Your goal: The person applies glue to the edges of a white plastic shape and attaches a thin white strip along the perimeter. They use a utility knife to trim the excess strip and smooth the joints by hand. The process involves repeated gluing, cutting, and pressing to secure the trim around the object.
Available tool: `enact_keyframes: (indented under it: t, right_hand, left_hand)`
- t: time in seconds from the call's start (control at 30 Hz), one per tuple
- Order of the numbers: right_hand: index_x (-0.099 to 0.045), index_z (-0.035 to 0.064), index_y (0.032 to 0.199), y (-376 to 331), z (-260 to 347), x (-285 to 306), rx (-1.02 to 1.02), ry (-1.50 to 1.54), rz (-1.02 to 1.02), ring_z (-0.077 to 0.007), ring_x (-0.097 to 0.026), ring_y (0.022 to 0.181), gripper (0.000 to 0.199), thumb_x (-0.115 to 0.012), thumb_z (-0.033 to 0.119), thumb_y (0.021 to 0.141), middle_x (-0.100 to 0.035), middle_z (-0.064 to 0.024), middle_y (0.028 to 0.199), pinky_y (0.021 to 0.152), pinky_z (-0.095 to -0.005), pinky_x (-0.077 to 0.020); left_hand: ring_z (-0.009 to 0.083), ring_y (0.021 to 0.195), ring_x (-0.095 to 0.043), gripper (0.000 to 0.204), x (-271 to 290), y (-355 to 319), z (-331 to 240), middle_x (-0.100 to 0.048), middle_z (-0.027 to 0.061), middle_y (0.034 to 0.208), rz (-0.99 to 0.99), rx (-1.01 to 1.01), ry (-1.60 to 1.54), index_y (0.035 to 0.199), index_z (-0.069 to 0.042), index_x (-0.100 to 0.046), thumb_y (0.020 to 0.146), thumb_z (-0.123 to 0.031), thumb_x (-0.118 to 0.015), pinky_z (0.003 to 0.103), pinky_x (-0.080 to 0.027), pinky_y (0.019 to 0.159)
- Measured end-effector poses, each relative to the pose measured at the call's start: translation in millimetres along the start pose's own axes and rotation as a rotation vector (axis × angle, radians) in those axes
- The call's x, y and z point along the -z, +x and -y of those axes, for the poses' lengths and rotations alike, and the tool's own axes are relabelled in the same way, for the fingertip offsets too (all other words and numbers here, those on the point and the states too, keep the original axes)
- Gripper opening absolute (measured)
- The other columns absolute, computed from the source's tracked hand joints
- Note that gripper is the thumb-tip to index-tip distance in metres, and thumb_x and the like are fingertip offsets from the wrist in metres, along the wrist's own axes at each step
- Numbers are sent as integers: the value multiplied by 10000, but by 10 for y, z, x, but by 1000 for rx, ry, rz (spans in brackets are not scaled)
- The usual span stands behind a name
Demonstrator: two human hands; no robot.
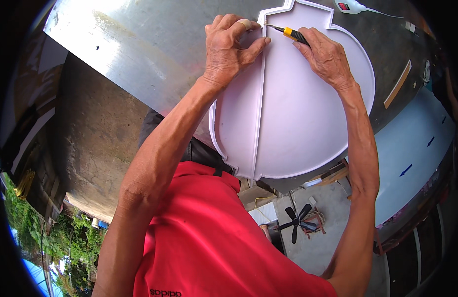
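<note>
A large, rounded, pale lilac panel with a raised white rim lies on the metal-topped table. A narrow white strip runs lengthwise across it. My left hand is at the strip's far end, fingers curled, with index finger and thumb on the strip. In my right hand is a slim craft knife with a yellow and black handle. Its thin dark tip points left and meets the strip close to my left fingertips. My palms hide part of the panel.
The grey metal tabletop extends left. A white squeeze bottle with a thin nozzle lies at the far right, a wooden stick nearer. A light blue sheet is on the right. Below stands a black-bladed fan.
</note>
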State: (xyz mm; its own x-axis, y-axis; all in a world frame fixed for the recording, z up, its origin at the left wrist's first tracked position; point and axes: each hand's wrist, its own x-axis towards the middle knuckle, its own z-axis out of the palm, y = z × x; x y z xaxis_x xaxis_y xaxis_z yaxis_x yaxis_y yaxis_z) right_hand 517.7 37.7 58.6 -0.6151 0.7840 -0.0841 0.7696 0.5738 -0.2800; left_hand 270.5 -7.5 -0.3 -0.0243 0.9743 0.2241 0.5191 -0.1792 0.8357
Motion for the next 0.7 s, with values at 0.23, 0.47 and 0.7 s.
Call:
enact_keyframes:
  t: [0.23, 0.47, 0.7]
  right_hand:
    - [-622, 104, 1146, 3, 16, 16, -13, 13, 16, -188, -697, 766, 244, -715, 243, 968, -673, -46, 908, 681, -297, -611]
    - [-628, 101, 1154, 1, 23, 15, -12, 3, 22, -186, -701, 770, 251, -718, 241, 967, -677, -46, 913, 681, -296, -612]
    - [-634, 93, 1162, 7, 24, 14, -9, -10, 33, -184, -704, 781, 260, -726, 231, 961, -684, -45, 922, 696, -289, -616]
  left_hand:
    - [205, 912, -557, 337, 3, 1, 2, -647, 8, 911, -1, -1, -4, 970, -117, -778, 716, -288, -919, 361, -370, 828]
    - [205, 918, -560, 336, 13, -6, -13, -652, 8, 920, 6, 15, -2, 970, -114, -779, 716, -285, -918, 361, -372, 830]
    - [209, 921, -562, 336, 2, -2, 8, -653, 12, 923, 3, 14, -10, 966, -113, -779, 713, -285, -918, 364, -372, 830]
